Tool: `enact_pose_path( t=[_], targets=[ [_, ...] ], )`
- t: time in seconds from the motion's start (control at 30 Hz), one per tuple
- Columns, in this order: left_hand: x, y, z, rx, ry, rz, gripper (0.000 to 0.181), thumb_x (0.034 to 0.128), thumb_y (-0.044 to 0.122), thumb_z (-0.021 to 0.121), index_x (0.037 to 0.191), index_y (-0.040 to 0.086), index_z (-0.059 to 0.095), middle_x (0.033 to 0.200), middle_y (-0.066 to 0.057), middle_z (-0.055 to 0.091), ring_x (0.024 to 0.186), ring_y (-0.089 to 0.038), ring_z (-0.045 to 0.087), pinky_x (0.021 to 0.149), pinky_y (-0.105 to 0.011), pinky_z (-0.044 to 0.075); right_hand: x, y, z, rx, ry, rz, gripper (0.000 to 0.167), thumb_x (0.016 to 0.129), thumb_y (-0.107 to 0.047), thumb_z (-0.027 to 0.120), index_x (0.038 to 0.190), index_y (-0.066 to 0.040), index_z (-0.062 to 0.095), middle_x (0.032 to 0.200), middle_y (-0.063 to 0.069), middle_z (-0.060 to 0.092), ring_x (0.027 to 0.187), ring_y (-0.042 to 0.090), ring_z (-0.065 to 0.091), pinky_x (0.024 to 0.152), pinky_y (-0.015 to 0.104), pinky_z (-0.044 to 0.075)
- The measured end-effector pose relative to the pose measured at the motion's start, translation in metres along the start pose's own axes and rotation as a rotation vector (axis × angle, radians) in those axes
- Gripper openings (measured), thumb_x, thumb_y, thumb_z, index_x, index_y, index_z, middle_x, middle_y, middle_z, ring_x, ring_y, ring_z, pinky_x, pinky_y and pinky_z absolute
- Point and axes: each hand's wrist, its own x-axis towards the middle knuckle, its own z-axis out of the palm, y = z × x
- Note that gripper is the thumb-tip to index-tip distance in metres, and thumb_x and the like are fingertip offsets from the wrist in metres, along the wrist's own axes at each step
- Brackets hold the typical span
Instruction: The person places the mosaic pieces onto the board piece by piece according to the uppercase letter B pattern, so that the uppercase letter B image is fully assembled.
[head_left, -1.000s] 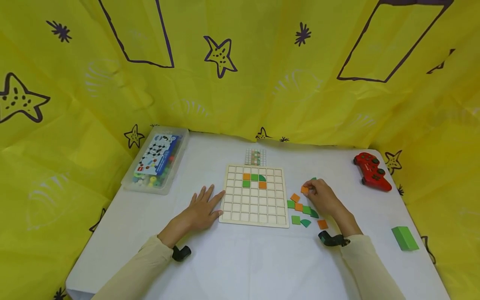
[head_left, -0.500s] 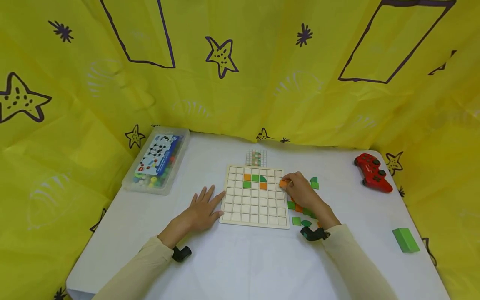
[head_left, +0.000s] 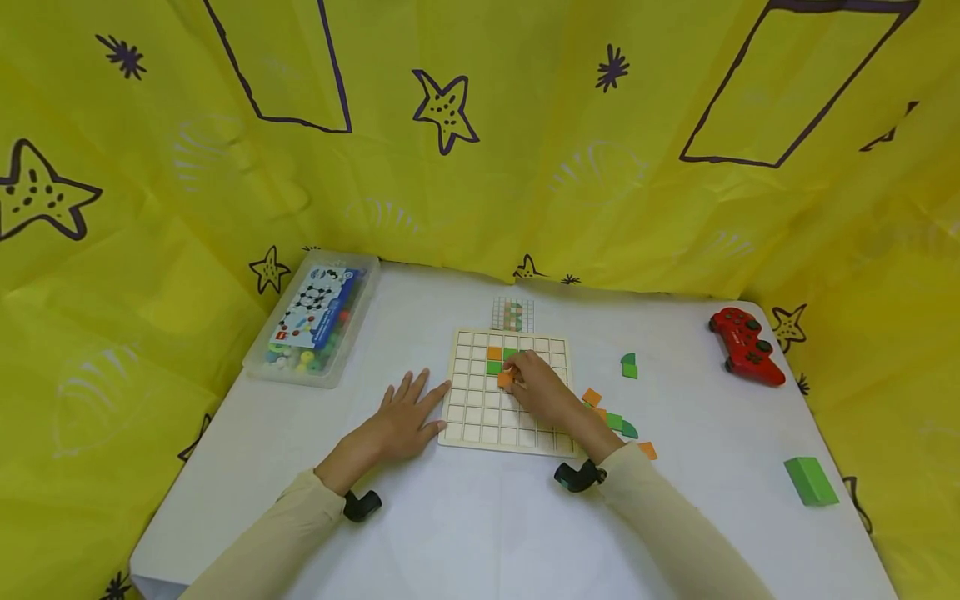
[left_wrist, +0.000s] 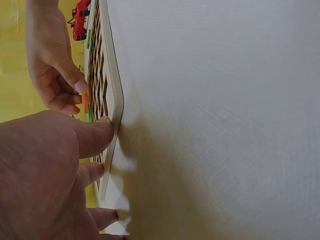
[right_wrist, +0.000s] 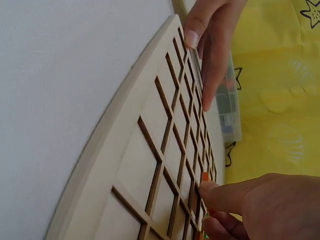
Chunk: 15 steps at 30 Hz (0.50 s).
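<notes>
A wooden grid board (head_left: 480, 417) lies mid-table, with orange and green tiles set in its upper cells. Over those cells, my right hand (head_left: 546, 392) pinches an orange square tile (head_left: 506, 380) between thumb and fingers; it sits just below a green tile (head_left: 493, 367). In the left wrist view the orange tile (left_wrist: 85, 102) shows at the fingertips, close to the board's surface. Spread nearly flat, my left hand (head_left: 401, 425) rests on the table, its thumb and a finger touching the board's left edge. The right hand hides some of the placed tiles.
A printed pattern card (head_left: 513, 314) lies behind the board. Loose tiles (head_left: 613, 421) are scattered to its right, with two green ones (head_left: 629, 367) farther back. A plastic box (head_left: 311, 321) stands at left; a red game controller (head_left: 746, 345) and green block (head_left: 811, 480) are at right.
My right hand has carried the orange tile left from the loose tiles to above the board's filled cells. The left hand has stayed at the board's edge.
</notes>
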Motion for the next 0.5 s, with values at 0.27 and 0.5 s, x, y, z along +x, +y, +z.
enact_pose_path(
  t=[0.27,0.5],
  targets=[
    [0.0,0.0,-0.002,0.006,-0.007,0.006,0.065,0.111,0.035,0.052,0.168,0.016,0.029,0.174,-0.028,0.01,0.16,-0.053,0.004,0.124,-0.074,0.009,0.005,-0.011,0.015,-0.069,0.023,-0.034,0.009,0.106,-0.009,0.065,0.111,-0.008,0.072,0.115,0.007,0.061,0.109,0.023,0.06,0.096,0.039,0.055],
    [0.001,-0.002,-0.001,0.005,-0.015,0.008,0.065,0.111,0.036,0.052,0.168,0.016,0.029,0.174,-0.028,0.01,0.16,-0.053,0.004,0.124,-0.074,0.009,0.004,-0.014,0.018,-0.13,0.058,-0.091,0.008,0.103,-0.007,0.069,0.108,-0.008,0.074,0.113,0.006,0.065,0.11,0.024,0.063,0.095,0.037,0.056]
  ],
)
